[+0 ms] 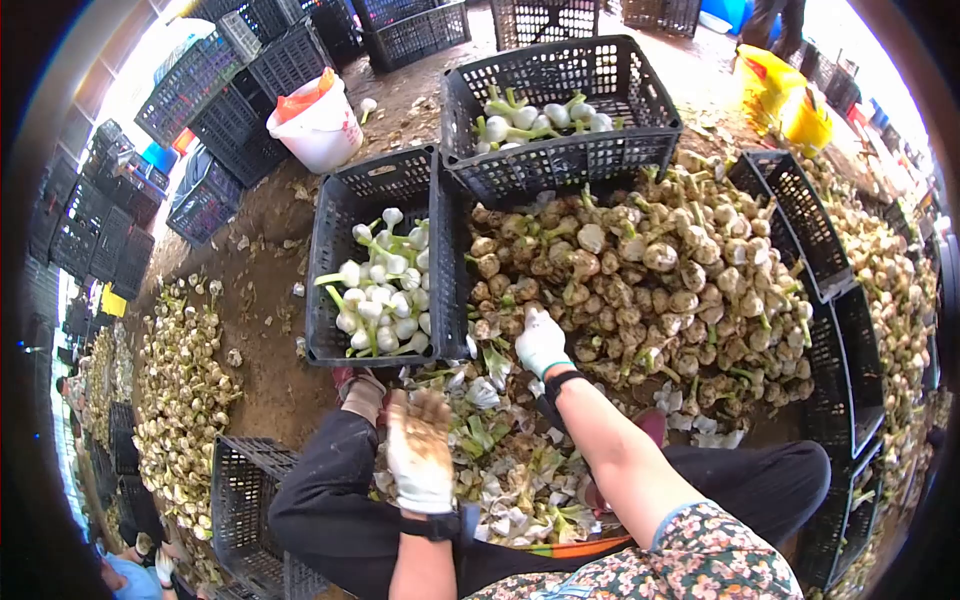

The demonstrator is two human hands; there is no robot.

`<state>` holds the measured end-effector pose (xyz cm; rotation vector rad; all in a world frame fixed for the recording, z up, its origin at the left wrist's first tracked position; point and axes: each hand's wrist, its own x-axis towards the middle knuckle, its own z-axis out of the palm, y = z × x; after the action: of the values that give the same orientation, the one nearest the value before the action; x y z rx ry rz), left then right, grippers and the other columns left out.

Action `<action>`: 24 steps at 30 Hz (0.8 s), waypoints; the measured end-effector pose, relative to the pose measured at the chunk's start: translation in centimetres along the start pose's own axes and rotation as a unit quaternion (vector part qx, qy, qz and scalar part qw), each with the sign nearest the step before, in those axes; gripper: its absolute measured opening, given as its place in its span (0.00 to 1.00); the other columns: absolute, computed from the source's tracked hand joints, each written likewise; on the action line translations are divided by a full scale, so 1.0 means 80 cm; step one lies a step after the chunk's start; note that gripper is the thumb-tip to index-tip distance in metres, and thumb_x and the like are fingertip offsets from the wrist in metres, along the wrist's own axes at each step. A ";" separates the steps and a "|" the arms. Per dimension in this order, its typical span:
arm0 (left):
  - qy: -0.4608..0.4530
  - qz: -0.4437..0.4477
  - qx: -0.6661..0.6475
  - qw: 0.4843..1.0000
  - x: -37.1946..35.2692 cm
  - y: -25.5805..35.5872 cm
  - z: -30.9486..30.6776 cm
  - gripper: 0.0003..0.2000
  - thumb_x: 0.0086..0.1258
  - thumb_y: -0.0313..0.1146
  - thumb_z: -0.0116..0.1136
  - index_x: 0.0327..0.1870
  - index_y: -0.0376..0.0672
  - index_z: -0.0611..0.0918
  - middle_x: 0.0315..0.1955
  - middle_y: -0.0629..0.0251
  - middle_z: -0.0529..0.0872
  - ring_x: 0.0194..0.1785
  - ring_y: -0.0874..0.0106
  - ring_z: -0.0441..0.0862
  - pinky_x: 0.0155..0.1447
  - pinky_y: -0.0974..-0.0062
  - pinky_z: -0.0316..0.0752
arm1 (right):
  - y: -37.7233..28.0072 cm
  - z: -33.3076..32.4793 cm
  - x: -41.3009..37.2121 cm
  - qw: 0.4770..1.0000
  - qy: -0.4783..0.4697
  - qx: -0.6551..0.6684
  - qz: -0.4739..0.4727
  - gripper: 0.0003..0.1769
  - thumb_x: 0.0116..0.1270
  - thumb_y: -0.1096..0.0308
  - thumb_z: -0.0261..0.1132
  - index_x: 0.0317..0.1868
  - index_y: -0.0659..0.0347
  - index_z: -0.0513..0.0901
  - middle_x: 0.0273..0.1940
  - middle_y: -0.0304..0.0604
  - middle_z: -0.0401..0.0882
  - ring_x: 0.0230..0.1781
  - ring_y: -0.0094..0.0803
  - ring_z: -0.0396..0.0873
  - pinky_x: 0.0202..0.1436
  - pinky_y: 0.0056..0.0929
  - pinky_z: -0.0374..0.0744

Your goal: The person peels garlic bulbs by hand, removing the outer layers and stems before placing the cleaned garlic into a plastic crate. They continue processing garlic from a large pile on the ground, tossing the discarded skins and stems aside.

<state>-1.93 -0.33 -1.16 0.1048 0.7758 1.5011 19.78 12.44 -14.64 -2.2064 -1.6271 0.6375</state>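
My left hand (pixel 420 452), in a white glove caked with brown soil over the fingers, is held flat above the peelings near my knee, with nothing seen in it. My right hand (pixel 541 345), in a cleaner white glove, reaches to the near left edge of a heap of soil-covered garlic bulbs (pixel 640 265). Its fingertips point down and are hidden, so any grip on a bulb cannot be made out. Left of it, a black plastic crate (pixel 453 270) holds cleaned white garlic (pixel 388 290) with short green stems.
Another black crate (pixel 560 160) with a few clean bulbs stands beyond. Torn garlic skins (pixel 500 480) litter the ground between my legs. A white bucket (pixel 318 135), an empty crate (pixel 240 500) and more garlic (pixel 180 390) lie leftward; crates (pixel 815 240) border the heap on the right.
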 end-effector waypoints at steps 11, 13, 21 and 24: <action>-0.090 0.068 0.441 0.891 0.021 -0.083 -0.013 0.41 0.60 0.20 0.69 0.75 0.48 0.62 0.73 0.68 0.62 0.72 0.66 0.64 0.68 0.67 0.70 | -0.028 -0.082 -0.062 0.727 -0.193 0.637 0.171 0.08 0.68 0.72 0.62 0.46 0.64 0.80 0.38 0.41 0.83 0.36 0.28 0.81 0.39 0.29 0.81; -0.126 0.051 0.374 0.917 0.011 -0.083 0.000 0.40 0.62 0.16 0.64 0.76 0.44 0.60 0.72 0.63 0.64 0.73 0.65 0.64 0.69 0.70 0.69 | -0.035 -0.102 -0.103 0.709 -0.244 0.657 0.079 0.10 0.72 0.68 0.61 0.49 0.64 0.79 0.41 0.39 0.82 0.39 0.28 0.81 0.43 0.27 0.81; -0.170 0.208 0.452 0.851 -0.042 -0.056 0.020 0.37 0.54 0.15 0.69 0.67 0.40 0.67 0.62 0.62 0.73 0.64 0.69 0.73 0.70 0.70 0.69 | -0.087 -0.154 -0.195 0.815 -0.148 0.561 -0.004 0.17 0.65 0.63 0.72 0.48 0.66 0.83 0.42 0.36 0.84 0.39 0.20 0.78 0.48 0.23 0.78; -0.161 0.197 0.436 0.863 -0.060 -0.052 0.018 0.38 0.50 0.14 0.72 0.65 0.41 0.68 0.61 0.64 0.73 0.63 0.68 0.73 0.70 0.70 0.69 | -0.085 -0.178 -0.218 0.819 -0.173 0.548 0.000 0.17 0.64 0.67 0.71 0.50 0.68 0.83 0.43 0.37 0.85 0.39 0.21 0.80 0.48 0.23 0.79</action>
<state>2.87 -4.65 -0.32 1.2296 1.1486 1.3373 17.45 -2.15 3.65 -1.2456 -0.9176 1.5509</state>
